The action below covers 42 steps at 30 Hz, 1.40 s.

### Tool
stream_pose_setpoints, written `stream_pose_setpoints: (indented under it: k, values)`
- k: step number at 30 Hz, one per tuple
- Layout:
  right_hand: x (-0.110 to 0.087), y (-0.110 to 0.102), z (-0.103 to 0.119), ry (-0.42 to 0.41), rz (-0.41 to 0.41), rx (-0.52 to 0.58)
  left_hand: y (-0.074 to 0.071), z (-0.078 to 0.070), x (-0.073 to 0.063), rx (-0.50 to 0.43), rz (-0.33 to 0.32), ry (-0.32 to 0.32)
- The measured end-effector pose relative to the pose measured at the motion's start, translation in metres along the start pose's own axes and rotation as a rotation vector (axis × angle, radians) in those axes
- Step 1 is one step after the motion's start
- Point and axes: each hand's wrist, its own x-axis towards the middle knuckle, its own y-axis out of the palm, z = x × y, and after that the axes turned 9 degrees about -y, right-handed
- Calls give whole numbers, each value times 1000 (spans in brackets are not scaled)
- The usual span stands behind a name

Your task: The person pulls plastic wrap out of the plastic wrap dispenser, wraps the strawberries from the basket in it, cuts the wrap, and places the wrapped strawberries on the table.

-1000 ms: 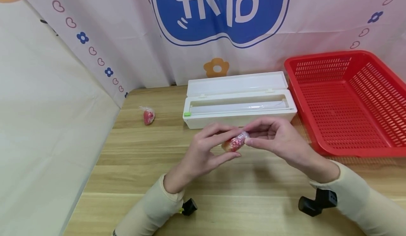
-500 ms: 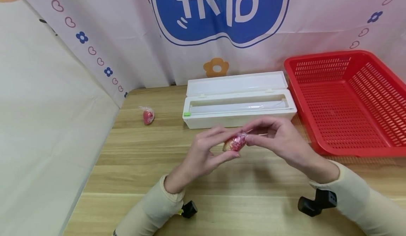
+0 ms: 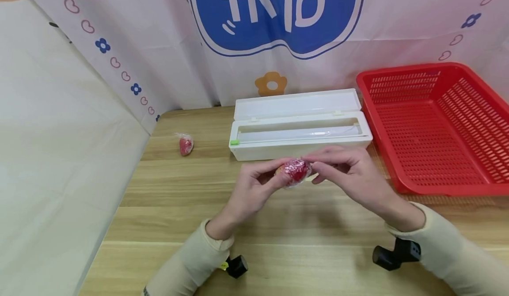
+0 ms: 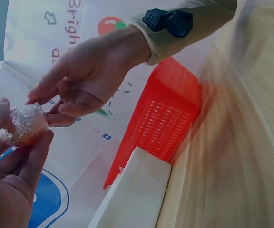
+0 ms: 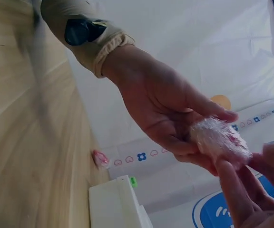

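Note:
In the head view, a small red and yellowish fruit (image 3: 295, 170) wrapped in clear cling film (image 5: 218, 137) is held up over the table. My left hand (image 3: 254, 185) grips it between thumb and fingers from the left side. My right hand (image 3: 354, 172) has its thumb and fingertips at the right end, pinching the film there. From the left wrist, crinkled film (image 4: 30, 118) shows over the fruit's side. A second film-wrapped red fruit (image 3: 185, 146) lies at the table's left, loose film sticking up from its top.
Behind my hands stands a white cling film dispenser (image 3: 302, 150), its lid (image 3: 296, 105) raised and a roll (image 3: 298, 134) inside. A red slotted plastic basket (image 3: 377, 128) sits to its right. A printed white curtain (image 3: 179, 66) hangs behind the wooden table (image 3: 159, 225).
My left hand has turned the fruit, and its thumb now lies across the front. The right thumb and fingers have shifted at the film's end. The dispenser, basket and second fruit stay put.

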Motion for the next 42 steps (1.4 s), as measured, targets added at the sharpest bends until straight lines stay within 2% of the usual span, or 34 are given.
stream_pose_setpoints:
  k: [3, 7, 10, 16, 23, 27, 32, 34, 36, 42]
  values:
    - [0, -3, 2, -33, 40, -21, -2, -3, 0, -19, 14, -12]
    - [-1, -3, 2, -95, 21, -115, -3, -3, -1, -30, 76, -2]
    - [-2, -1, 1, -135, 9, -172, -4, -3, -3, -28, 103, -27]
    - [-4, 4, 1, -176, 10, -262, -6, -3, -5, -24, 107, -89]
    - [-5, 5, 9, -260, 7, -426, -4, -3, -5, -29, 127, -71]
    - [-6, 3, 15, -262, 5, -476, -6, -7, -5, -49, 211, -94]
    - [-7, 1, 24, -202, 20, -482, -18, -15, -7, -98, 372, -142]
    - [-6, 1, 28, -185, 36, -476, -21, -17, -9, -129, 397, -153]
    - [-5, 2, 32, -189, 61, -487, -22, -18, -10, -149, 387, -166]
    - [6, 2, 47, -289, 183, -595, -23, -24, -12, -178, 316, -191]
